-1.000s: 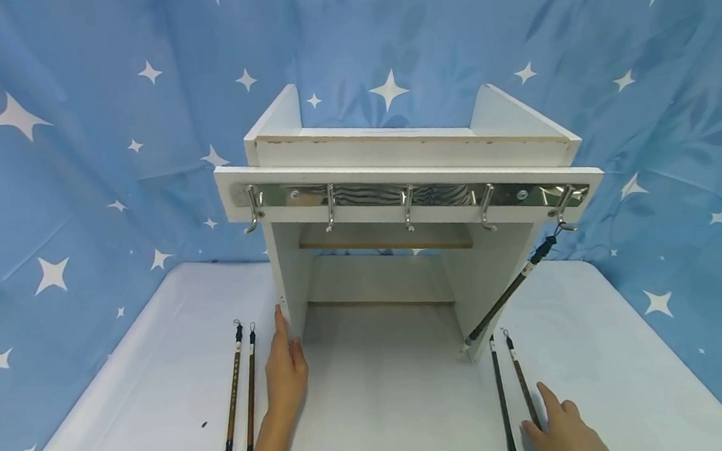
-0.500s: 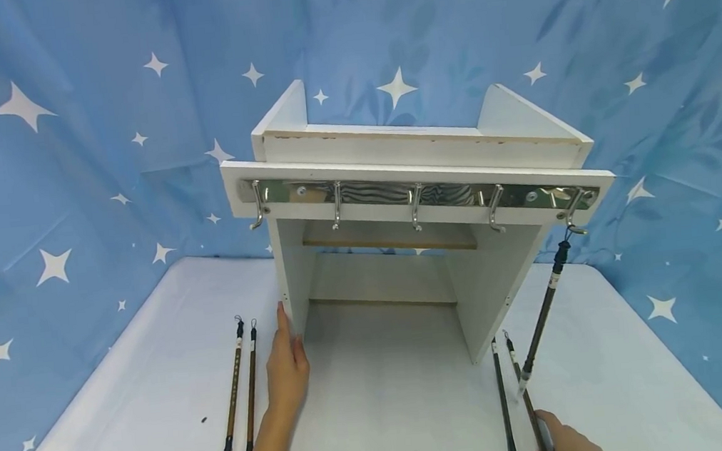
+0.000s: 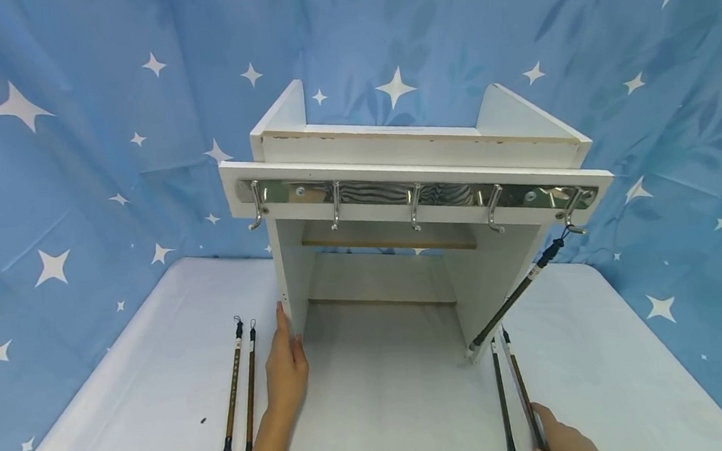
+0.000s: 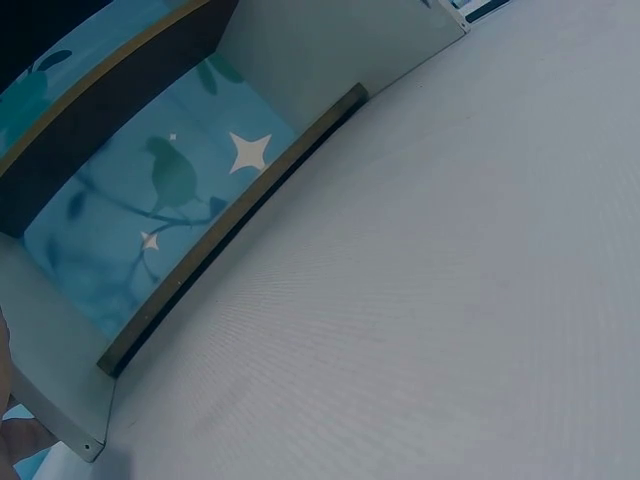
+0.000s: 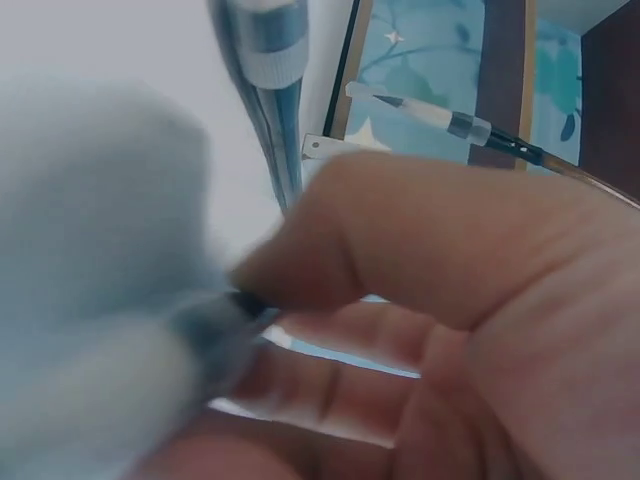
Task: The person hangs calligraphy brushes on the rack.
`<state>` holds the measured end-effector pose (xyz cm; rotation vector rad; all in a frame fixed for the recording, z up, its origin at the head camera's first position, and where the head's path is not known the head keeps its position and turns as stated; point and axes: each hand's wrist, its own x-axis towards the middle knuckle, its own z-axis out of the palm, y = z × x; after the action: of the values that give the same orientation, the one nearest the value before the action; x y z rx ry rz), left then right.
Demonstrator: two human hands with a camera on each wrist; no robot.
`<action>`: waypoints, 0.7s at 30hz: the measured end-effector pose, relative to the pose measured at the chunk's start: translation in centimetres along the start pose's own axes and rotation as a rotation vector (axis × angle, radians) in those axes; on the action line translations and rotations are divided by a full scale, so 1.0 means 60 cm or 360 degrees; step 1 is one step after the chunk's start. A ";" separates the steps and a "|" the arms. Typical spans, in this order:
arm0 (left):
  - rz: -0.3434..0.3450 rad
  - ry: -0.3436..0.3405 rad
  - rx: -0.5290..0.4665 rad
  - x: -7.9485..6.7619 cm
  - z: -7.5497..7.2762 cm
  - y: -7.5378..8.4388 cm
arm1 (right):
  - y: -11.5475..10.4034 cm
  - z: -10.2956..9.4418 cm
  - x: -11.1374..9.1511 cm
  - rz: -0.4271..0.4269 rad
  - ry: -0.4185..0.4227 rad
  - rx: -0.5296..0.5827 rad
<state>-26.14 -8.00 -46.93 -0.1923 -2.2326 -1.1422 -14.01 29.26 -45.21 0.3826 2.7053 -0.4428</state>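
Note:
My left hand (image 3: 286,368) holds the lower left side panel of a white rack (image 3: 355,154), thumb on the inner face and fingers outside. In the left wrist view, only a bit of that hand shows beside the panel (image 4: 55,395). At the lower right, my right hand (image 3: 563,440) pinches a dark-handled calligraphy brush (image 3: 522,390) between thumb and fingers near its head. The right wrist view shows the grip closely, with the brush's pale head (image 5: 110,385) blurred. Another calligraphy brush (image 3: 512,298) hangs slanted by its loop from the rack's rightmost hook (image 3: 571,213).
One brush (image 3: 503,406) lies on the white cloth just left of my right hand. Two brown-handled brushes (image 3: 234,394) (image 3: 251,389) lie left of my left forearm. Several metal hooks (image 3: 336,206) line the rack's front bar. A blue star-patterned curtain (image 3: 101,133) stands behind.
My right hand has gone from hovering beside the brush to pinching it, and the brush has shifted slightly. The hanging brush swung right and back left. My left hand stays put.

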 end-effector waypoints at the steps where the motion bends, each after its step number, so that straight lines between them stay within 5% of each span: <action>1: -0.0003 -0.0002 0.0001 0.000 -0.001 0.000 | -0.001 -0.002 0.000 0.0007 0.0020 0.0001; 14: -0.0007 -0.0005 0.0008 -0.004 -0.002 0.000 | -0.023 -0.039 -0.013 -0.0003 0.0344 0.0242; 21: -0.0023 -0.0007 -0.0007 -0.002 0.001 -0.001 | -0.031 -0.038 -0.027 -0.0149 0.0846 0.0315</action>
<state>-26.12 -7.96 -47.07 -0.1811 -2.2386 -1.1554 -13.84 28.02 -42.10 0.4854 3.2132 -0.7275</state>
